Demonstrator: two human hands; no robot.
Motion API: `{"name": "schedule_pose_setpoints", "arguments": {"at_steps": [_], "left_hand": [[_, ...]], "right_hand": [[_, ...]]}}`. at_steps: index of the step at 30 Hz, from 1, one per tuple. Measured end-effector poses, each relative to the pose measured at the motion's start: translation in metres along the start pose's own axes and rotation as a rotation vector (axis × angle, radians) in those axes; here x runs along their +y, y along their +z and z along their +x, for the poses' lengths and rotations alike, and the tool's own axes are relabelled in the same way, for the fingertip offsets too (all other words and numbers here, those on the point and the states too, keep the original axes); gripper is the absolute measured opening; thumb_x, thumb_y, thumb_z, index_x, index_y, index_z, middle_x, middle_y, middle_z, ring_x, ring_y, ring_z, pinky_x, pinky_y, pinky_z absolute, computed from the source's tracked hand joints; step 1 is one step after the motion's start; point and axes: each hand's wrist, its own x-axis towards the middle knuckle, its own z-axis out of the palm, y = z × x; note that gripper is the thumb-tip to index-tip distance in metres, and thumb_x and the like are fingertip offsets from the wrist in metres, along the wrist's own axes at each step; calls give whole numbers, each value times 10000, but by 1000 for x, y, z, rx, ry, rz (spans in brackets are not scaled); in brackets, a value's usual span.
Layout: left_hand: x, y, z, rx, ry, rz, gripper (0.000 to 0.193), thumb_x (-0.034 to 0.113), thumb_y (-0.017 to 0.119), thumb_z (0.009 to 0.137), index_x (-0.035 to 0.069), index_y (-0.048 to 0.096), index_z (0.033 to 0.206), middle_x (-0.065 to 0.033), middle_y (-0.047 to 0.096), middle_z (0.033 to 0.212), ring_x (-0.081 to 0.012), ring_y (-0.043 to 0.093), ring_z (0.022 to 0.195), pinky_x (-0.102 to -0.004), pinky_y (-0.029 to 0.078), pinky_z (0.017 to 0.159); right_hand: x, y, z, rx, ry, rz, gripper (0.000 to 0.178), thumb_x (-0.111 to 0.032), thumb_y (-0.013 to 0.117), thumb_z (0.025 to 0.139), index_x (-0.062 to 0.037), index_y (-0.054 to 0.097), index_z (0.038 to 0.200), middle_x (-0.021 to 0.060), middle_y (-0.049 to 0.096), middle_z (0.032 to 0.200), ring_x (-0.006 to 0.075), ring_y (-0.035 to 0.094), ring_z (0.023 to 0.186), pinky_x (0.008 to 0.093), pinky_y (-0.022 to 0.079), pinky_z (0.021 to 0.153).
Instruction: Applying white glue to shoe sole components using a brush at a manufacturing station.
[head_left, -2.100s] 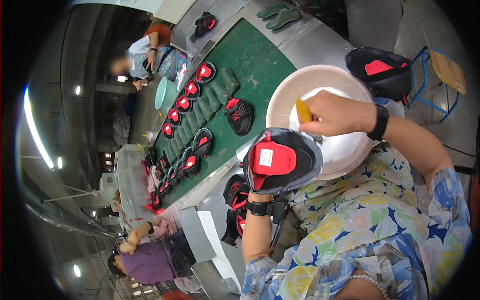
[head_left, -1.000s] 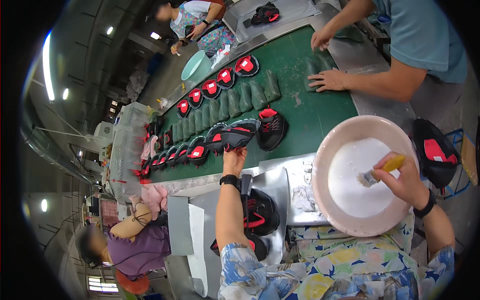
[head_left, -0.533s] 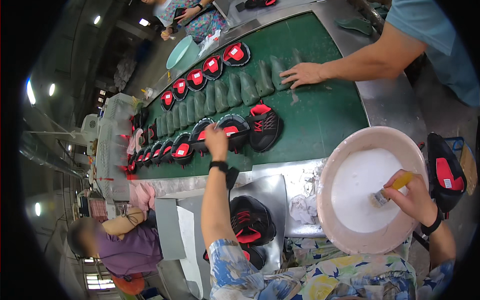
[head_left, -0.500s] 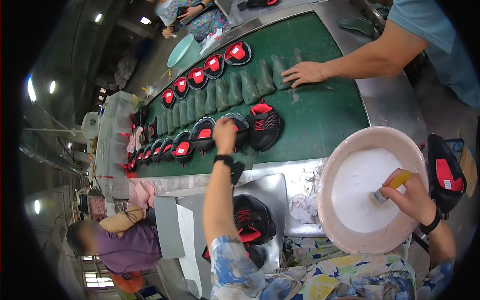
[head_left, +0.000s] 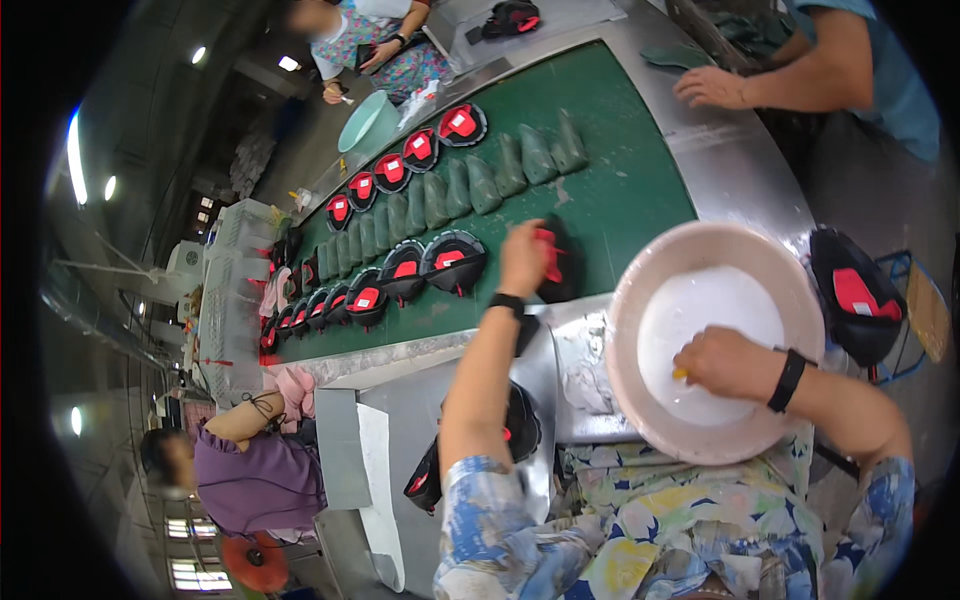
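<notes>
My left hand (head_left: 523, 258) is closed on a black shoe upper (head_left: 565, 268) with red lining, at the near edge of the green work surface; motion blurs the upper. My right hand (head_left: 728, 362) is over the pale pink basin (head_left: 632, 400), closed round a brush. Only a bit of the brush's yellow handle (head_left: 681, 373) shows; its bristles are hidden. White liquid (head_left: 720, 300) fills the lower part of the basin. Left of my left hand, a row of black uppers (head_left: 453, 262) with red insides lies along the green surface.
Green foot-shaped lasts (head_left: 482, 188) stand in a row beyond, with more uppers (head_left: 461, 124) behind. At upper right is a co-worker's hand (head_left: 708, 88) by the metal edge. Black shoes (head_left: 520, 420) lie near my left arm; another upper (head_left: 855, 300) sits right of the basin.
My left hand has moved right from the row's end upper to the black shoe upper beside it, which is now turned. The brush hand has shifted left. The co-worker's hand has left the lasts.
</notes>
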Motion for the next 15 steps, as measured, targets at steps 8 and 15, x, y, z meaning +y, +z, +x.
{"name": "schedule_pose_setpoints", "arguments": {"at_steps": [8,15], "left_hand": [[48,-152,-65,-189,-520,-1327,444,126,525,1019,54,459,1451,-116,600,1338,-247,638,1159,-412,542,1001],[169,-118,-69,-399,-77,-878,588,113,646,937,42,419,1474,-149,559,1404,-280,605,1215,-437,527,1025]], "right_hand": [[13,-105,-45,635,204,368,191,-189,728,880,-19,641,885,137,659,792,312,641,729,377,498,695],[-8,-131,-33,920,-55,396,258,-249,727,890,-6,643,915,149,664,790,299,656,700,371,498,652]]}}
